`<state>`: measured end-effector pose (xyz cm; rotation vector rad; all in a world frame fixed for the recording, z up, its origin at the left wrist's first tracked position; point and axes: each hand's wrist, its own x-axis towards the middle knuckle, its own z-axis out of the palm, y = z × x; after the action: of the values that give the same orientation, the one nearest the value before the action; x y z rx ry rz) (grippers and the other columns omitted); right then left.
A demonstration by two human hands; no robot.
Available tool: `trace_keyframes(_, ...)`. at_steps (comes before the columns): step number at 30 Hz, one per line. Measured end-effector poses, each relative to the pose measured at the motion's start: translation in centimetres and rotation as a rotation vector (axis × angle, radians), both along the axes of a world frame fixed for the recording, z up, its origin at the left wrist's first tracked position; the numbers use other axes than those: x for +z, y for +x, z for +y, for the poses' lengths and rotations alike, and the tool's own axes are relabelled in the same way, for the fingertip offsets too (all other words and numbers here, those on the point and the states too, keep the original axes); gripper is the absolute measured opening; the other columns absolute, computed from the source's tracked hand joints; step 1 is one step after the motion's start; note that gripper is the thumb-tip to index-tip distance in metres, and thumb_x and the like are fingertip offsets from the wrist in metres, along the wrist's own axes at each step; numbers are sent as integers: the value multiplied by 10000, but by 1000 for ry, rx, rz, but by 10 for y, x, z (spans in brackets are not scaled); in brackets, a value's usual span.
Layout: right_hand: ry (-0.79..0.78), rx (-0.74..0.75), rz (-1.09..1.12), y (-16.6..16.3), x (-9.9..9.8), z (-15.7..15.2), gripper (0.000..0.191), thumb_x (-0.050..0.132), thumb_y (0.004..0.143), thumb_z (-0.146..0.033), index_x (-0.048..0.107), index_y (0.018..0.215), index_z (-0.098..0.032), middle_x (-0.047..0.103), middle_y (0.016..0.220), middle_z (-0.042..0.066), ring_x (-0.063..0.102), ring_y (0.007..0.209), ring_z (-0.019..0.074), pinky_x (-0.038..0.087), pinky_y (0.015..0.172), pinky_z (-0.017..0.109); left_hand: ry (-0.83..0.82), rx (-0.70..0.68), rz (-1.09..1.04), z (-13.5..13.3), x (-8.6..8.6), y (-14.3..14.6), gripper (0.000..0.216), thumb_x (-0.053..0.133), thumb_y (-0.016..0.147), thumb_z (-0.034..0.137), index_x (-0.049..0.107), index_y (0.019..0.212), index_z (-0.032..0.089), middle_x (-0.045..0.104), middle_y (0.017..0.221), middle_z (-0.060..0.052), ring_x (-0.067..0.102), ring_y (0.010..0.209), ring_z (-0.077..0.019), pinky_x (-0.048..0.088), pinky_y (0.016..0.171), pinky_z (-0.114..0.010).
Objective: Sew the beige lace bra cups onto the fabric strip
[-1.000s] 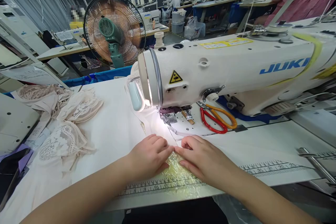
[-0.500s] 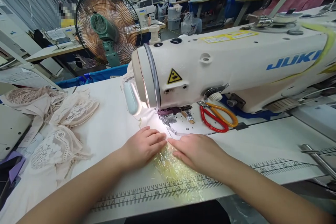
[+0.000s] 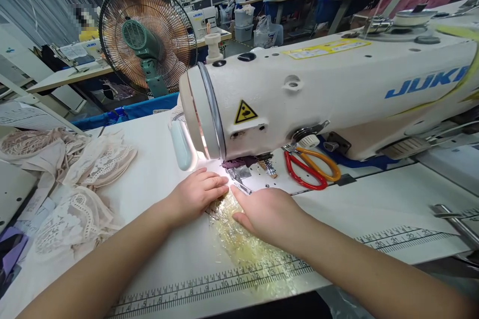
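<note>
My left hand [image 3: 200, 192] lies on the bed of a white sewing machine [image 3: 269, 89], just before the lit needle area. Its fingers stretch out flat, and any fabric beneath them is hard to make out. Close beside it, my right hand [image 3: 267, 212] reaches its index finger towards the presser foot [image 3: 234, 175], thumb apart; its other fingers are hidden. The two sets of fingertips almost meet. Shiny yellowish clear film [image 3: 245, 246] lies under and between both hands. A metal guide [image 3: 242, 188] sits by my right index finger.
Red-and-orange-handled scissors [image 3: 312, 167] rest right of the needle. Beige lace bra cups [image 3: 78, 209] are heaped at the left. A printed ruler strip [image 3: 209, 284] runs along the front edge. A large fan [image 3: 147, 37] stands behind; people sit farther back.
Both hands have shifted slightly left in the view, as the camera has moved a little. White fabric seen left of the needle is now largely covered by my left hand.
</note>
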<state>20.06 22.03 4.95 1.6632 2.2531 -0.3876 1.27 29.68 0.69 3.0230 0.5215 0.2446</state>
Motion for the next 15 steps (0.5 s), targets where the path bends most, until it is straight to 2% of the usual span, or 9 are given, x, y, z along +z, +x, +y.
trace_keyframes(5,-33,-12,-27,-8,3,3,561,407,916,-346,303,1416,-113,692,695,119,663,658,278,367,468,305,66,-7,-9,10,3,2,311,376,920,155,571,1161,173,599,1226,-87,554,1074,-234,389,974,-483)
trace_keyframes(11,55,-19,20,-3,-13,-4,533,392,921,-341,329,1406,-130,673,638,82,643,588,247,341,446,294,55,84,29,19,-5,-3,347,378,913,179,529,1225,203,552,1290,-59,498,1161,-221,431,961,-420)
trace_keyframes(15,181,-5,127,3,-26,-14,488,435,897,-308,417,1355,-139,691,722,77,639,650,233,349,475,292,57,131,40,18,-6,-3,364,368,921,211,497,1261,210,549,1288,-67,461,1198,-235,469,895,-397)
